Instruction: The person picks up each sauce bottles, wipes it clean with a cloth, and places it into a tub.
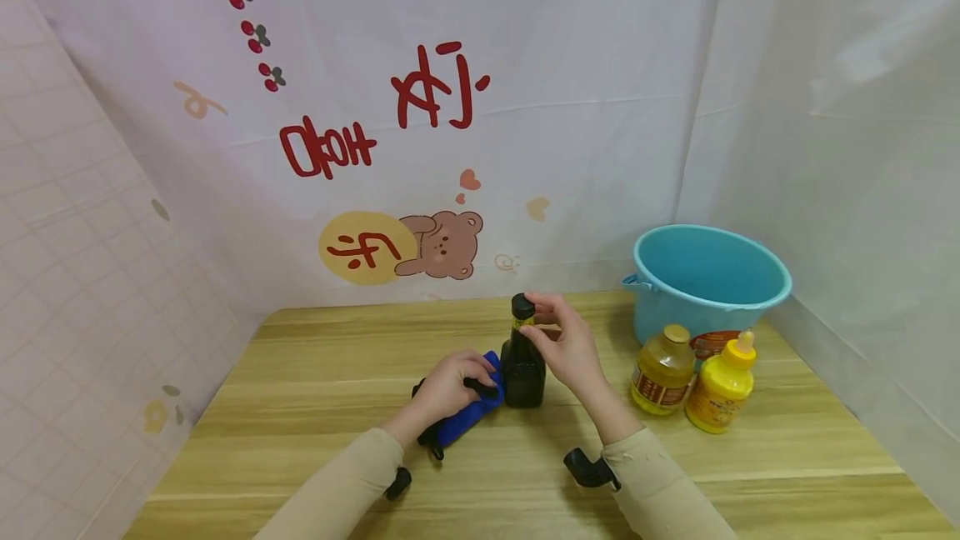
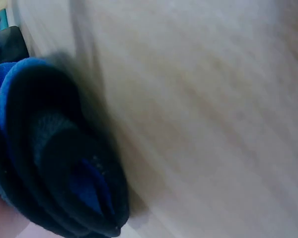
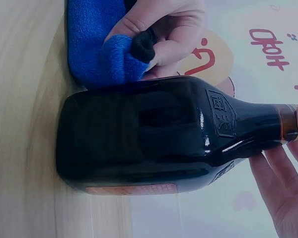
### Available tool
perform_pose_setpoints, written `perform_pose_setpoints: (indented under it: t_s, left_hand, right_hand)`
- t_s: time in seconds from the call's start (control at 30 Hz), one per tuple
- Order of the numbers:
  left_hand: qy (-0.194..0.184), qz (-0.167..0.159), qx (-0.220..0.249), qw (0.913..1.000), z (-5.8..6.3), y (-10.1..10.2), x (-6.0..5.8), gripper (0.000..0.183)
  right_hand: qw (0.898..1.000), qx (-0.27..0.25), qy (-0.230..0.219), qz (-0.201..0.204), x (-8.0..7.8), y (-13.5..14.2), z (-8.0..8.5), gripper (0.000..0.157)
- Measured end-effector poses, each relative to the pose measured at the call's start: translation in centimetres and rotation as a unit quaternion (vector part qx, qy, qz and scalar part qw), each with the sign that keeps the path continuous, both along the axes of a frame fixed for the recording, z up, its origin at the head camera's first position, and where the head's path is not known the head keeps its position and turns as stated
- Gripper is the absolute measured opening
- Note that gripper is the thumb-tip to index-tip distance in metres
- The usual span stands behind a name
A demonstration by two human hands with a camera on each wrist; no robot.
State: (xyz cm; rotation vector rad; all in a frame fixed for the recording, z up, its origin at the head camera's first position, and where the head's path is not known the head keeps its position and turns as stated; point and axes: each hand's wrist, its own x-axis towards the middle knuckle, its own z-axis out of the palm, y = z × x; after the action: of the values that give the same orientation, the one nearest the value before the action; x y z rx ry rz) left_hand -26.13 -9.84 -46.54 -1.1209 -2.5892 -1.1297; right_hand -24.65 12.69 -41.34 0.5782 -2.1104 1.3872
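Note:
A dark glass sauce bottle (image 1: 525, 377) with a black cap stands upright on the table. My right hand (image 1: 572, 350) grips its neck just below the cap, fingers and thumb around it. A blue towelling cloth (image 1: 468, 425) with black edging is bunched in my left hand (image 1: 452, 386), left of the bottle. The right wrist view shows the cloth (image 3: 89, 39) against the bottle's side (image 3: 134, 134), pinched between left thumb and fingers. Rolled folds of the cloth (image 2: 64, 124) fill the left part of the left wrist view. Embossed characters mark the bottle's shoulder.
To the right, a light blue bucket (image 1: 705, 307) stands at the back of the wooden table (image 1: 337, 357). Before it are a jar-like bottle of yellowish liquid (image 1: 663, 377) and a yellow squeeze bottle (image 1: 720, 394). A printed white curtain (image 1: 600, 148) hangs behind.

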Motion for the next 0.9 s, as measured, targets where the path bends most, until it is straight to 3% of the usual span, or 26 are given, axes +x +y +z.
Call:
perform_pose_setpoints:
  t_s: [0.3,0.47,0.6,0.73,0.9]
  left_hand:
    - [0.018,-0.01,-0.071,0.9973,-0.2,-0.2,-0.2,0.025]
    - [0.007,-0.027,-0.147,0.9887,0.4,-0.8,0.0,0.031]
    - [0.007,-0.022,-0.184,0.9827,0.8,-1.1,0.4,0.035]
    - [0.036,-0.017,-0.175,0.9837,0.7,-1.2,0.4,0.033]
    - [0.066,-0.036,-0.121,0.9898,0.3,-1.5,0.0,0.035]
  right_hand:
    - [1.0,0.004,-0.004,-0.003,0.0,0.1,0.0,0.047]
    - [1.0,0.003,-0.009,-0.002,0.1,0.1,0.0,0.047]
    - [1.0,0.005,-0.007,-0.004,0.2,0.0,0.0,0.047]
    - [1.0,0.003,-0.003,-0.002,0.2,0.1,0.0,0.046]
    - [1.0,0.005,-0.004,-0.003,0.1,0.2,-0.1,0.046]
